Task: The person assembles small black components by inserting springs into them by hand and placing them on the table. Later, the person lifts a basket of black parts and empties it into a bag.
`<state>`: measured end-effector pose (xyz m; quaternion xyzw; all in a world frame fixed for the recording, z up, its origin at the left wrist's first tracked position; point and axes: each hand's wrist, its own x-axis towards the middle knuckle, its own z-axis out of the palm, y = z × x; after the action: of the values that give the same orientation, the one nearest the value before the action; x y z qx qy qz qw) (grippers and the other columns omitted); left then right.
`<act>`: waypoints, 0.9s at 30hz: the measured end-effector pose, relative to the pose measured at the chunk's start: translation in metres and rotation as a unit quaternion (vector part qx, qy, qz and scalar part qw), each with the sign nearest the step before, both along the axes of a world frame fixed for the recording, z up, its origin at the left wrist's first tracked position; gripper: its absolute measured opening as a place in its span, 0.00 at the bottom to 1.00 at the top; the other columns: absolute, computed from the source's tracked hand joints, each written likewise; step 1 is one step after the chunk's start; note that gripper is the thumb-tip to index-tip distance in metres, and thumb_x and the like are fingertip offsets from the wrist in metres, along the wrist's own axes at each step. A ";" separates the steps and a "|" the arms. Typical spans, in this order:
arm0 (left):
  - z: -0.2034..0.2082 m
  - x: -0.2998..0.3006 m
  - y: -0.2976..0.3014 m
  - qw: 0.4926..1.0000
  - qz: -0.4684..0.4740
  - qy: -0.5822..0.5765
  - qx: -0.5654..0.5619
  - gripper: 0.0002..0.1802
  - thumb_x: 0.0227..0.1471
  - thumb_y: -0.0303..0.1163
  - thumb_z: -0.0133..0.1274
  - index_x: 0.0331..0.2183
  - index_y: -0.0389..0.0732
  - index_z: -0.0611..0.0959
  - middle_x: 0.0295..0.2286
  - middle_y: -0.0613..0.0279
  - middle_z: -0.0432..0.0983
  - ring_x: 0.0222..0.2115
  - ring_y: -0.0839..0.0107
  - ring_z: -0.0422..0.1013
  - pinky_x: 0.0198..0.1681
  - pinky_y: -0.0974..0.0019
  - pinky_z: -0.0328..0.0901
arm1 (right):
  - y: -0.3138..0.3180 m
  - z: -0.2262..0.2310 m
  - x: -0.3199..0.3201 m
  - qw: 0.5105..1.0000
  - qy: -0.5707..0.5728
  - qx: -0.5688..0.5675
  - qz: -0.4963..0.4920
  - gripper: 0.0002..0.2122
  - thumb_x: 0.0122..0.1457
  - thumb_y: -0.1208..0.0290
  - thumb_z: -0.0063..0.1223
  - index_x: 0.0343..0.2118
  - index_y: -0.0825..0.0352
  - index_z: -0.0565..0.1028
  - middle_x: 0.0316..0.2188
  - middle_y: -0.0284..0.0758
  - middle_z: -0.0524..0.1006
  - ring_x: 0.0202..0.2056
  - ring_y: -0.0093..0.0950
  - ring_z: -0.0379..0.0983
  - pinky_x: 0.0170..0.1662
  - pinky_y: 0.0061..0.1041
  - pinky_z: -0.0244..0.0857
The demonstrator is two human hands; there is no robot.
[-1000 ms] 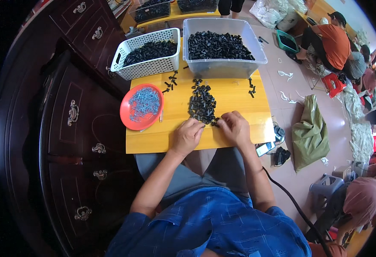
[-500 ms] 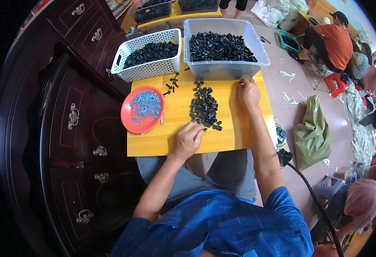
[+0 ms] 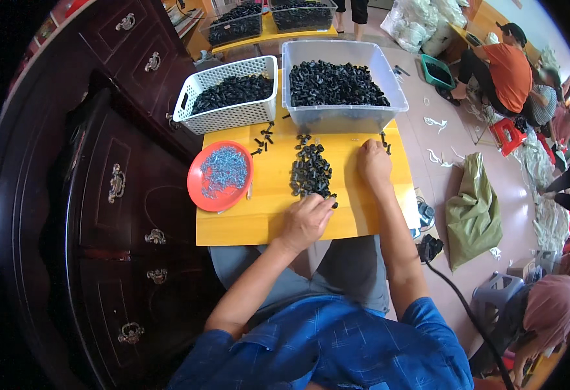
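Note:
My left hand is at the near end of a pile of small black plastic parts. Its thumb and fingers are pinched together at one small black part. Near the board's right side, my right hand rests with curled fingers; whatever they may hold is hidden. Just beyond its fingertips lie a few thin black pieces. A red plate of small silvery-blue metal pieces sits at the left, and loose black stemmed pieces lie beyond it.
A white perforated basket and a clear plastic bin, both full of black parts, stand at the back of the yellow board. Dark drawers rise at the left. A green sack and other people are at the right.
My left hand has moved right along the pile's near end, to a black part there. My right hand has shifted slightly, and thin black pieces now show beside it. The view has tilted slightly.

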<state>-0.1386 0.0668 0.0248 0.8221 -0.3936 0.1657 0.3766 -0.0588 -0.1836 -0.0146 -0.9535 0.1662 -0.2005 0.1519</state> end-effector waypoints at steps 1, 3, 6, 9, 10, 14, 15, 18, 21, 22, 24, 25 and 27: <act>0.000 0.001 -0.003 1.000 0.004 -0.001 0.000 0.14 0.47 0.27 0.61 0.40 0.41 0.83 0.29 0.60 0.73 0.31 0.60 0.74 0.33 0.59 0.70 | 0.003 -0.001 -0.007 0.999 -0.035 0.027 0.007 0.08 0.63 0.66 0.51 0.37 0.65 0.72 0.36 0.43 0.78 0.34 0.47 0.77 0.37 0.41 0.72; -0.002 0.004 -0.007 0.998 0.006 -0.001 0.057 0.15 0.47 0.28 0.62 0.40 0.41 0.83 0.30 0.60 0.72 0.32 0.60 0.73 0.34 0.58 0.70 | 0.015 0.002 -0.023 0.994 -0.086 0.069 0.024 0.06 0.62 0.69 0.52 0.36 0.66 0.72 0.34 0.44 0.78 0.34 0.47 0.77 0.36 0.40 0.71; -0.013 0.011 -0.012 0.997 0.004 0.001 0.078 0.15 0.47 0.30 0.62 0.40 0.42 0.82 0.30 0.60 0.71 0.33 0.60 0.73 0.35 0.57 0.69 | 0.032 0.017 -0.054 0.975 -0.156 0.150 0.042 0.04 0.61 0.74 0.54 0.35 0.68 0.72 0.31 0.45 0.79 0.33 0.48 0.76 0.36 0.39 0.70; -0.012 0.015 -0.014 0.996 -0.009 -0.001 0.093 0.13 0.47 0.30 0.61 0.38 0.42 0.82 0.29 0.59 0.71 0.33 0.59 0.72 0.35 0.57 0.69 | 0.045 0.021 -0.079 0.963 -0.178 0.197 0.050 0.03 0.60 0.78 0.55 0.33 0.70 0.73 0.29 0.45 0.79 0.30 0.44 0.77 0.34 0.35 0.69; -0.012 0.016 -0.015 0.995 -0.018 0.002 0.096 0.11 0.47 0.30 0.61 0.36 0.42 0.81 0.29 0.59 0.70 0.33 0.59 0.72 0.35 0.57 0.69 | 0.049 0.023 -0.088 0.955 -0.163 0.245 0.039 0.03 0.60 0.77 0.55 0.34 0.70 0.73 0.29 0.44 0.79 0.29 0.39 0.78 0.34 0.33 0.70; -0.012 0.019 -0.020 0.995 -0.017 -0.008 0.101 0.08 0.47 0.30 0.61 0.33 0.41 0.80 0.30 0.59 0.70 0.34 0.58 0.72 0.35 0.56 0.69 | 0.056 0.016 -0.102 0.929 -0.195 0.312 0.034 0.04 0.60 0.77 0.56 0.37 0.70 0.76 0.30 0.40 0.79 0.27 0.27 0.76 0.33 0.25 0.70; -0.011 0.020 -0.021 0.994 -0.020 -0.014 0.109 0.08 0.48 0.30 0.60 0.32 0.41 0.79 0.30 0.59 0.70 0.34 0.58 0.72 0.35 0.55 0.68 | 0.056 0.013 -0.104 0.929 -0.196 0.312 0.034 0.04 0.60 0.77 0.56 0.37 0.70 0.76 0.30 0.40 0.79 0.27 0.27 0.76 0.33 0.25 0.70; -0.008 0.020 -0.020 0.994 -0.021 -0.014 0.104 0.08 0.49 0.30 0.59 0.32 0.40 0.78 0.30 0.59 0.71 0.35 0.57 0.72 0.36 0.54 0.68 | 0.056 0.006 -0.106 0.913 -0.224 0.338 0.049 0.06 0.60 0.78 0.56 0.39 0.70 0.78 0.33 0.37 0.80 0.29 0.24 0.75 0.34 0.22 0.70; -0.002 0.018 -0.017 0.999 -0.021 0.004 0.040 0.08 0.51 0.29 0.59 0.33 0.39 0.77 0.31 0.57 0.74 0.34 0.55 0.74 0.37 0.55 0.69 | 0.056 0.005 -0.110 0.900 -0.224 0.368 0.070 0.07 0.63 0.77 0.55 0.42 0.69 0.78 0.33 0.28 0.78 0.29 0.15 0.70 0.32 0.16 0.65; 0.003 0.016 -0.015 1.000 -0.021 0.015 -0.011 0.08 0.51 0.27 0.59 0.34 0.39 0.76 0.32 0.56 0.76 0.33 0.54 0.75 0.36 0.56 0.70 | 0.056 0.006 -0.111 0.896 -0.222 0.378 0.075 0.06 0.63 0.77 0.55 0.42 0.69 0.78 0.33 0.28 0.77 0.29 0.15 0.69 0.32 0.15 0.64; 0.012 0.010 -0.008 0.997 -0.006 0.056 -0.055 0.08 0.52 0.25 0.58 0.35 0.38 0.77 0.31 0.54 0.77 0.31 0.54 0.76 0.35 0.58 0.71 | 0.059 0.007 -0.115 0.891 -0.219 0.389 0.082 0.06 0.63 0.77 0.55 0.41 0.69 0.78 0.33 0.27 0.77 0.29 0.14 0.68 0.32 0.14 0.64; 0.016 0.008 -0.004 0.990 0.008 0.095 -0.101 0.07 0.52 0.23 0.58 0.35 0.37 0.78 0.31 0.53 0.78 0.29 0.54 0.77 0.33 0.59 0.71 | 0.061 0.009 -0.116 0.889 -0.213 0.398 0.078 0.05 0.62 0.78 0.55 0.40 0.69 0.78 0.32 0.30 0.77 0.29 0.16 0.70 0.33 0.16 0.65; 0.014 0.003 0.005 0.983 0.012 0.112 -0.144 0.08 0.52 0.21 0.58 0.36 0.36 0.79 0.28 0.57 0.79 0.25 0.67 0.76 0.29 0.67 0.70 | 0.065 0.009 -0.119 0.886 -0.205 0.408 0.076 0.05 0.61 0.79 0.56 0.39 0.70 0.79 0.31 0.32 0.77 0.30 0.19 0.71 0.34 0.18 0.67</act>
<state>-0.1359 0.0719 0.0391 0.7772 -0.3110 0.1322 0.5308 -0.1773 -0.1186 -0.0058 -0.7544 0.1256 -0.2938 0.5734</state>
